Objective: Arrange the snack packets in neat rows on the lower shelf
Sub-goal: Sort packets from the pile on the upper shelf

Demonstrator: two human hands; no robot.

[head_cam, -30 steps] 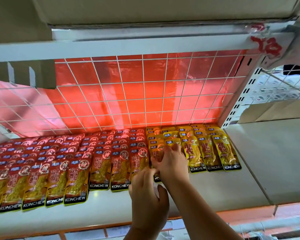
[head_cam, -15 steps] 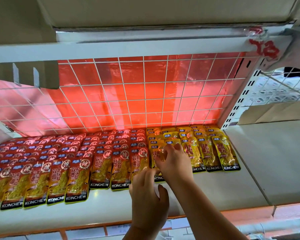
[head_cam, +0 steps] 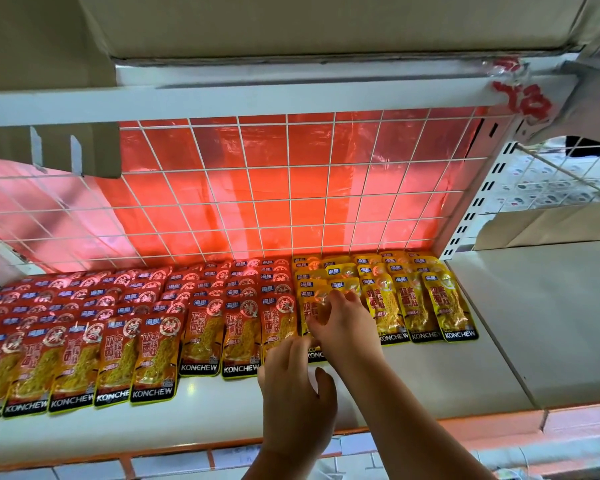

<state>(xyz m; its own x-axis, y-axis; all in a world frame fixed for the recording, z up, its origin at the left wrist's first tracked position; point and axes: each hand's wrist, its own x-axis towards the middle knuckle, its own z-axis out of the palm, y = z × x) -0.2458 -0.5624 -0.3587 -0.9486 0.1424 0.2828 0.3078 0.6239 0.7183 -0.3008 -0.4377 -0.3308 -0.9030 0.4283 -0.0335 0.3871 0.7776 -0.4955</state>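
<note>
Your right hand [head_cam: 347,330] lies with bent fingers on the yellow packet [head_cam: 307,311] beneath it; pinch or press cannot be told. Your left hand [head_cam: 297,396], just nearer you, touches that packet's lower edge, thumb clear, probably to square it with the 3 front yellow packets [head_cam: 416,306] rightward and the red packets [head_cam: 201,330] leftward on the lower shelf [head_cam: 222,420].

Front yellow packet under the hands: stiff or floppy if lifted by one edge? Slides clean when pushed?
Probably floppy: the yellow packet is a thin, flat pouch of glossy film. Likely light, since it lies as flat as its neighbours. Pushed, it should slide easily on the smooth white shelf, but it overlaps the packets behind, so it may drag them.
</note>
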